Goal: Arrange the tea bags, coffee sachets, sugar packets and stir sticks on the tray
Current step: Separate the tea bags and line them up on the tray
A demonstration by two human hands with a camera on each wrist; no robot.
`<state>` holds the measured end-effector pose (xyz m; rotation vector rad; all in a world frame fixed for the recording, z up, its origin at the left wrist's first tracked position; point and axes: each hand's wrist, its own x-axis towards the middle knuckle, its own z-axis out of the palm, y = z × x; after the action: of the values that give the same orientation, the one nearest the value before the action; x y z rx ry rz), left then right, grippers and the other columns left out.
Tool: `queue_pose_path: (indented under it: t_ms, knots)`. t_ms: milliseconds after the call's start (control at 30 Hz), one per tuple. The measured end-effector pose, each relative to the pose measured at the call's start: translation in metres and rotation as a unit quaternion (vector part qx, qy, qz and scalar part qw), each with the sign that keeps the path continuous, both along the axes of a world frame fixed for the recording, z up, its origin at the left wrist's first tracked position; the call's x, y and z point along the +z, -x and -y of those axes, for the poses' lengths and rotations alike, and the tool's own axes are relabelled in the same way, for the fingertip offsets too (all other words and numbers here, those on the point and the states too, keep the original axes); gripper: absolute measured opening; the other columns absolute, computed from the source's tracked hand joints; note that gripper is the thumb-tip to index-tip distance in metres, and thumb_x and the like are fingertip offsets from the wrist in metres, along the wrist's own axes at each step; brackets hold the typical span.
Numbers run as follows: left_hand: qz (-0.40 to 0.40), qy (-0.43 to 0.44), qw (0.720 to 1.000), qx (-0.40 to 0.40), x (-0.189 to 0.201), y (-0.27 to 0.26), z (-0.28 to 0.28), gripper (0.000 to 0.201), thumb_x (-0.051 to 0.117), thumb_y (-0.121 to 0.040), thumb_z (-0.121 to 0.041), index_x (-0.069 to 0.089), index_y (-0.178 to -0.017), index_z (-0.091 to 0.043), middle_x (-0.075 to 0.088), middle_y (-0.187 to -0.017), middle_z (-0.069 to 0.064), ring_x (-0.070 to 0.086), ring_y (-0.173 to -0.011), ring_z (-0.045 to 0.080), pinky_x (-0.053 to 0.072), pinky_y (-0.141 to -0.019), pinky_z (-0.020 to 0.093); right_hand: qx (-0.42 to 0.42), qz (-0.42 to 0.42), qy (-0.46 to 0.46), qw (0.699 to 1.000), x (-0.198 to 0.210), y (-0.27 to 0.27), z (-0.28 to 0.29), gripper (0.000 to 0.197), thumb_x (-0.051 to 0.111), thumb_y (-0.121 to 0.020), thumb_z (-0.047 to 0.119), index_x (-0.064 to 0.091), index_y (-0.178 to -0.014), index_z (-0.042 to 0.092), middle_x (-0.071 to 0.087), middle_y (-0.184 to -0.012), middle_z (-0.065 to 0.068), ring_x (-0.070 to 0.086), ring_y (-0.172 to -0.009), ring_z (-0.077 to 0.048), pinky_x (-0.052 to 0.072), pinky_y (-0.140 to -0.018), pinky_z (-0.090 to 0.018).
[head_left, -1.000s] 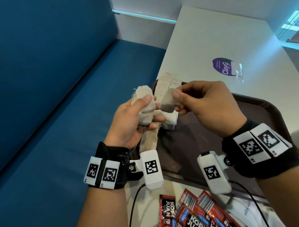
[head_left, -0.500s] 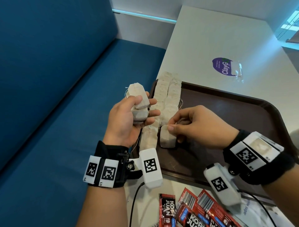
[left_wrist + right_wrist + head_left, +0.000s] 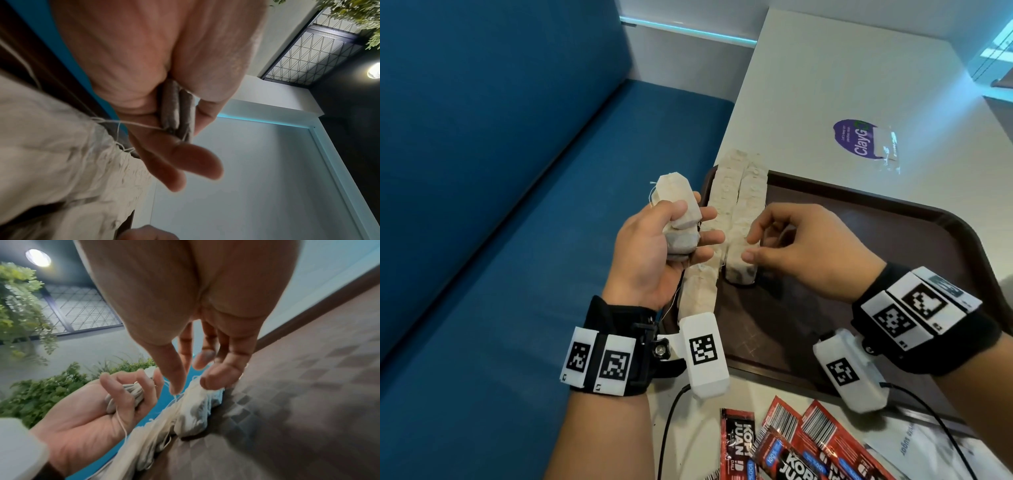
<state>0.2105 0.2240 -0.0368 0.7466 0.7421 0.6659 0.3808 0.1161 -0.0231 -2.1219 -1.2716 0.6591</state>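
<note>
Since the half-second-earlier frame, right hand [image 3: 804, 250] has lifted slightly off the tea bag it set down; that bag [image 3: 739, 270] now lies alone at the near end of the inner row on the tray [image 3: 893, 240]. Right thumb and index tips hang just above it, fingers loosely bent and slightly apart, holding nothing. Actual contact with the bag: cannot tell.

Left hand [image 3: 654, 253] barely changed: raised over the tray's left edge, palm up, thumb clamping a small stack of tea bags [image 3: 678, 219] against curled fingers. Left wrist view shows the same stack edge-on [image 3: 176, 110], a string trailing from it.

Two rows of tea bags [image 3: 736, 198] run side by side along the tray's left edge, from the far corner toward the person, overlapping like shingles. Outer row reaches nearer than the inner one. Right wrist view shows the rows [image 3: 185, 415] with loose strings and the left hand [image 3: 92, 410] beside them, gripping its stack.

Red Kopi Juan coffee sachets [image 3: 784, 445] lie in a loose pile on the white table [image 3: 825, 85], just off the tray's near edge. White sugar packet [image 3: 914, 455] sits to their right, partly under a cable. Rest of the tray floor is bare brown.

Purple ClayGo sticker [image 3: 854, 138] on the table beyond the tray, a scrap of clear plastic [image 3: 887, 144] touching it. Blue bench [image 3: 517, 240] on the left.
</note>
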Motion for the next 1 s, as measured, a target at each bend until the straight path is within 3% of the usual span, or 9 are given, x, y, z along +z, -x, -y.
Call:
queue_pose_path:
  t_ms: [133,367,467,500,567,667,733,833,1000]
  knots:
    - [0.009,0.006,1.000,-0.013,-0.001,0.001,0.000,0.033,0.044,-0.101,-0.013,0.064,-0.124,-0.001,0.075,-0.103,0.015,0.073,-0.070,0.027,0.053,-0.049,0.025,0.070,0.036,0.095,0.992,0.000,0.006,-0.001,0.025,0.090,-0.074,0.031,0.074,-0.092,0.033,0.067,-0.079,0.010,0.057,-0.067,0.011,0.041,-0.062,-0.004]
    - [0.021,-0.007,0.997,-0.076,0.000,0.002,0.001,0.038,0.037,-0.097,-0.001,0.062,-0.126,0.004,0.074,-0.115,0.020,0.075,-0.086,0.039,0.061,-0.060,0.032,0.082,0.050,0.108,0.989,-0.001,0.006,-0.004,0.029,0.091,-0.072,0.031,0.074,-0.096,0.033,0.067,-0.081,0.011,0.057,-0.071,0.014,0.041,-0.065,-0.002]
    - [0.019,-0.037,0.996,-0.084,-0.001,0.001,0.002,0.030,0.043,-0.100,0.001,0.062,-0.121,0.009,0.075,-0.113,0.020,0.076,-0.089,0.040,0.061,-0.060,0.030,0.075,0.027,0.090,0.993,0.007,0.004,-0.005,0.025,0.089,-0.073,0.037,0.073,-0.093,0.032,0.070,-0.080,0.010,0.061,-0.068,0.006,0.046,-0.064,-0.009]
    - [0.020,-0.043,0.995,-0.086,-0.001,0.001,0.003,0.028,0.045,-0.100,0.001,0.062,-0.120,0.011,0.075,-0.113,0.020,0.076,-0.091,0.040,0.061,-0.060,0.029,0.067,0.014,0.071,0.995,0.012,0.004,-0.006,0.022,0.087,-0.075,0.036,0.074,-0.092,0.032,0.070,-0.079,0.009,0.063,-0.067,0.001,0.051,-0.067,-0.018]
    - [0.025,-0.049,0.995,-0.087,-0.001,0.002,0.004,0.026,0.050,-0.101,-0.001,0.063,-0.119,0.012,0.074,-0.114,0.021,0.076,-0.091,0.038,0.060,-0.057,0.027,0.048,-0.011,0.019,0.999,0.025,0.003,-0.006,0.018,0.083,-0.081,0.024,0.074,-0.095,0.030,0.071,-0.081,0.006,0.068,-0.073,-0.015,0.058,-0.075,-0.035]
    - [0.019,-0.061,0.993,-0.098,-0.002,0.003,0.004,0.028,0.056,-0.099,-0.002,0.061,-0.121,0.014,0.074,-0.114,0.023,0.077,-0.086,0.037,0.058,-0.054,0.024,0.017,-0.055,-0.055,0.997,0.038,0.003,-0.007,0.032,0.066,-0.083,-0.003,0.072,-0.100,0.024,0.072,-0.085,0.001,0.070,-0.078,-0.029,0.060,-0.077,-0.046]
    - [0.011,-0.069,0.992,-0.108,-0.002,0.003,0.006,0.029,0.058,-0.097,-0.001,0.061,-0.121,0.016,0.074,-0.110,0.024,0.077,-0.079,0.034,0.056,-0.051,0.023,-0.007,-0.085,-0.089,0.992,0.043,0.002,-0.008,0.033,0.064,-0.082,-0.005,0.072,-0.103,0.020,0.072,-0.088,-0.003,0.072,-0.074,-0.029,0.059,-0.072,-0.045]
    - [0.009,-0.076,0.989,-0.130,-0.002,0.002,0.008,0.021,0.061,-0.094,0.000,0.064,-0.112,0.010,0.075,-0.100,0.022,0.075,-0.070,0.032,0.051,-0.044,0.022,-0.018,-0.120,-0.114,0.986,0.047,0.004,-0.010,0.020,0.077,-0.088,0.015,0.073,-0.108,0.018,0.074,-0.089,-0.004,0.072,-0.069,-0.023,0.060,-0.067,-0.040]
    - [-0.011,-0.088,0.986,-0.143,-0.002,0.003,0.007,0.017,0.066,-0.091,-0.012,0.067,-0.101,0.001,0.075,-0.090,0.016,0.071,-0.059,0.025,0.043,-0.037,0.019,-0.009,-0.109,-0.097,0.989,0.043,0.004,-0.007,0.011,0.079,-0.088,0.017,0.076,-0.093,0.008,0.071,-0.065,0.001,0.065,-0.057,-0.011,0.058,-0.062,-0.035]
